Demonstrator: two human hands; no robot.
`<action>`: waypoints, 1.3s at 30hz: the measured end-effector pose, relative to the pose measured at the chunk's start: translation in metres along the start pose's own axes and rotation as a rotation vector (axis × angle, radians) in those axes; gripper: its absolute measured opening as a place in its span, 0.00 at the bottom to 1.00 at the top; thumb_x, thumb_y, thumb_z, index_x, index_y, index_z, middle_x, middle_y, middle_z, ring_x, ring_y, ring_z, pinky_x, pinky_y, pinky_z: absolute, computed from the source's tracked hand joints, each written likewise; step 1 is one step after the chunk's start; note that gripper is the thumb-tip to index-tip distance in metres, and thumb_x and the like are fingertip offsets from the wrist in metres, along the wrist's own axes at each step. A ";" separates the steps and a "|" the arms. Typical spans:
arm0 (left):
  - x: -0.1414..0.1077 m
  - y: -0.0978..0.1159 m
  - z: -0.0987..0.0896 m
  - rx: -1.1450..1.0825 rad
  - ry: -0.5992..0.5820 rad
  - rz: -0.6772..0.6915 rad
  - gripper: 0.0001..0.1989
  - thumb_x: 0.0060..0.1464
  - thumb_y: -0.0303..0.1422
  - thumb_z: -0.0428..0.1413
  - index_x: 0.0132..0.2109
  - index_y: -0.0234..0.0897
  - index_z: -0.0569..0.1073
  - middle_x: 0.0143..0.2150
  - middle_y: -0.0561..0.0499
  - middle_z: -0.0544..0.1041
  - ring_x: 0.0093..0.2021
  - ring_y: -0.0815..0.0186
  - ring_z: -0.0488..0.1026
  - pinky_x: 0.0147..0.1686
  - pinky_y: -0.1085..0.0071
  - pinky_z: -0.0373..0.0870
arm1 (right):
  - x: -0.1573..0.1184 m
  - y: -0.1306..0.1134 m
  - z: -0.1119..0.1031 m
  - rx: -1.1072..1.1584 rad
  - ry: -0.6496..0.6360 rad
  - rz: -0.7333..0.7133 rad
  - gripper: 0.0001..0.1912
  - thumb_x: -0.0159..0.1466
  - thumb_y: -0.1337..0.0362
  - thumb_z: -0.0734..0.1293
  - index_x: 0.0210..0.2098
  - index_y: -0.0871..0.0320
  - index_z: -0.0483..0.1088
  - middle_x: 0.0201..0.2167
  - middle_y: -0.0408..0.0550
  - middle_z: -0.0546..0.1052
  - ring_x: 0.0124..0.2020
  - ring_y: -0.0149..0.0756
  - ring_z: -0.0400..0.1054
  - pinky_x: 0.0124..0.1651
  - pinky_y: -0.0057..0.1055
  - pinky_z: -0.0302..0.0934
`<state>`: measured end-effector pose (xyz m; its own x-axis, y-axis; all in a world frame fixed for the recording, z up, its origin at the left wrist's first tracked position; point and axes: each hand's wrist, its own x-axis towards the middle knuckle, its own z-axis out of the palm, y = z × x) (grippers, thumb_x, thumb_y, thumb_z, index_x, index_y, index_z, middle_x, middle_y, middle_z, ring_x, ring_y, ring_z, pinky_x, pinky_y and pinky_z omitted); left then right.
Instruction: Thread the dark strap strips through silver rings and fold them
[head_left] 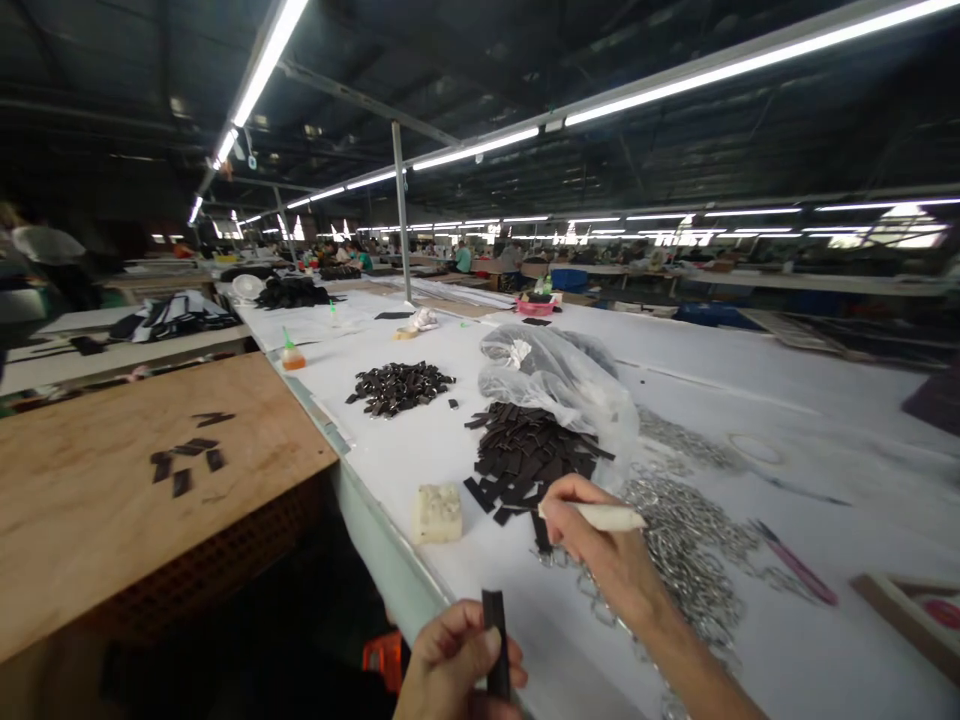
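Note:
My left hand (459,660) is closed around a dark folded strip (495,640), held upright at the table's front edge. Between the fingers of my right hand (600,535) is a white pen-shaped tool (611,517), its thin tip pointing left. That hand hovers by the near edge of a pile of dark flat strips (525,450). Just below its fingers, a single dark strip (541,535) lies near some metal rings. To the left stands a stained cream-coloured block (438,513). A heap of silvery metal rings (686,550) spreads under and beyond my right forearm.
A clear plastic bag (559,370) lies behind the strips. Folded dark pieces (400,388) form another pile further left, near a bottle of orange liquid (292,352). Pink-handled scissors (799,565) lie right. A wooden board (150,520) adjoins the white table (750,390) across a gap.

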<state>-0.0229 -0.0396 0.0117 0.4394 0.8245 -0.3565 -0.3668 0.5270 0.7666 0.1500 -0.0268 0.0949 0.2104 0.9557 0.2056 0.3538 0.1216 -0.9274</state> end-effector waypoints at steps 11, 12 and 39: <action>-0.004 0.007 -0.021 -0.111 0.109 0.021 0.12 0.44 0.34 0.60 0.33 0.29 0.70 0.28 0.45 0.76 0.28 0.63 0.75 0.25 0.70 0.71 | 0.006 0.023 0.011 -0.150 0.044 0.092 0.09 0.55 0.57 0.66 0.25 0.56 0.69 0.17 0.43 0.70 0.17 0.28 0.57 0.18 0.26 0.51; -0.003 0.006 -0.023 -0.115 0.115 0.008 0.12 0.44 0.34 0.60 0.33 0.30 0.70 0.28 0.45 0.76 0.28 0.63 0.75 0.26 0.71 0.71 | 0.006 0.018 0.011 -0.214 0.060 0.080 0.09 0.55 0.57 0.67 0.25 0.56 0.69 0.18 0.44 0.70 0.17 0.29 0.58 0.18 0.27 0.52; 0.011 -0.004 -0.020 0.005 -0.037 -0.155 0.09 0.46 0.32 0.59 0.34 0.29 0.74 0.29 0.45 0.76 0.29 0.65 0.73 0.25 0.72 0.72 | -0.058 0.100 -0.047 -0.984 -0.156 -0.301 0.07 0.61 0.65 0.61 0.37 0.58 0.69 0.31 0.49 0.75 0.33 0.38 0.68 0.35 0.33 0.59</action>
<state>-0.0330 -0.0286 -0.0056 0.5206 0.7249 -0.4511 -0.2880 0.6465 0.7064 0.2165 -0.0825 0.0049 -0.1053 0.9547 0.2782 0.9740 0.1555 -0.1648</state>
